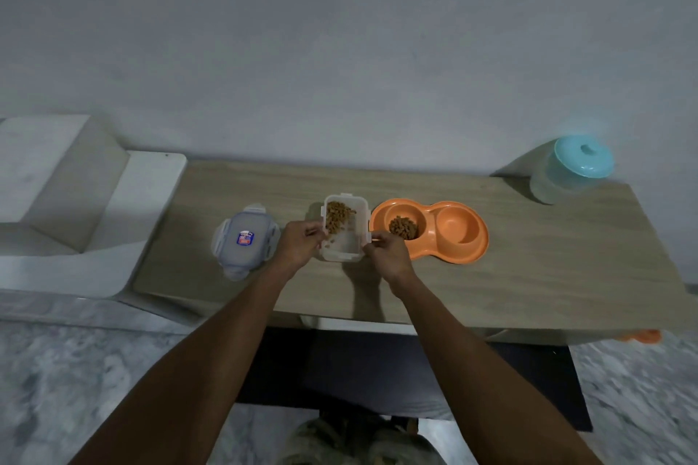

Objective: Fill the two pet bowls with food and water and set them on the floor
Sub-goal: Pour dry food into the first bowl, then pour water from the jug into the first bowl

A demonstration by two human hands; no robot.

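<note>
Quick status from my end: I'm gripping the clear food container (342,251) from both sides, my left hand (298,243) curling round its left wall and my right hand (385,251) pinching the right rim. That's keeping it steady right beside the orange twin bowl (445,259) in the middle of the frame. Can't tell if it's sitting on the table (528,276) or hovering. Kibble (403,227) is sitting in the bowl's left-of-frame well, while the other well (459,225) is looking dry, so I'm guessing water is next. Count: one twin bowl with two wells, one container, one lid (245,240) parked left of it, and one blue-capped jug (570,170) waiting in the upper right.
</note>
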